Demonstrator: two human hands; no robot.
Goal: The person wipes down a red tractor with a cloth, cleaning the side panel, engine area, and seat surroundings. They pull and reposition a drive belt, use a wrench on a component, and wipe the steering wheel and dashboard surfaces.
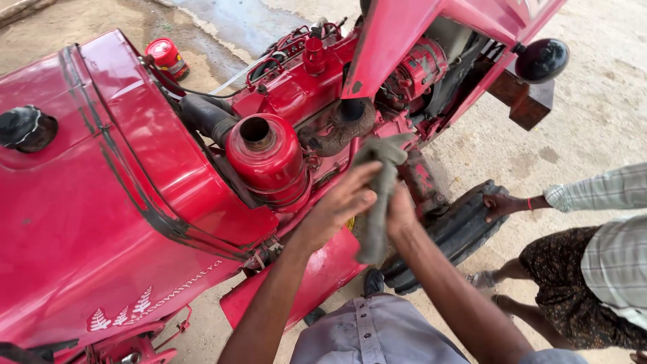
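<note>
I look down on a red tractor (101, 202) with its hood tilted up, so the engine (303, 94) is bare. Both my hands are together in front of the engine, around a dirty grey rag (377, 195). My left hand (344, 202) presses against the rag from the left with fingers stretched. My right hand (401, 212) grips the rag from behind, mostly hidden by it. A red cylindrical canister (266, 158) with an open top stands just left of my hands.
Another person crouches at the right, with a hand (502, 204) on the black front tyre (451, 232). A red filter can (166, 57) sits on the ground behind the hood. A black headlamp (541, 59) juts out at the top right. Sandy ground lies around.
</note>
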